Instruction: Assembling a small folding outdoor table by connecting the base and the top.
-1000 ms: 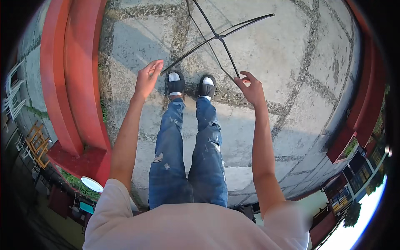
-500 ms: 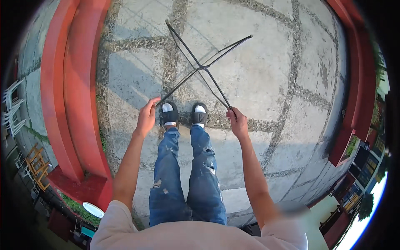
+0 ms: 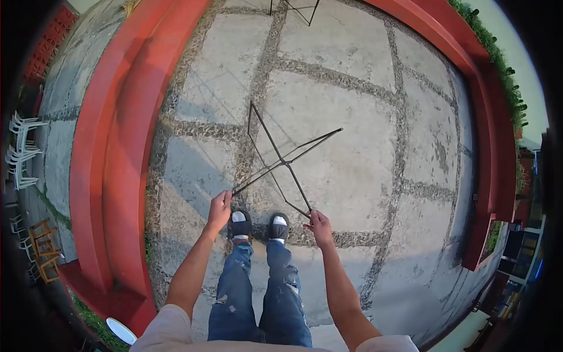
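A thin black metal crossed-leg folding stand is spread in an X shape ahead of my feet. My left hand is closed round the near left end of its bars. My right hand grips the near right end, fingers pinched on the bar. The two far ends point away from me, and the bars meet at a joint in the middle. Whether the far ends touch the ground I cannot tell. Both dark sandals are just behind the stand, between my hands.
Beyond it, a second black metal frame stands at the far edge, partly cut off. Red low walls curve along both sides of the concrete paving. White chairs and a wooden chair lie past the left wall.
My view has tilted farther ahead, so the stand and both hands sit lower in the picture. The second black frame has come into sight. Both hands keep their hold.
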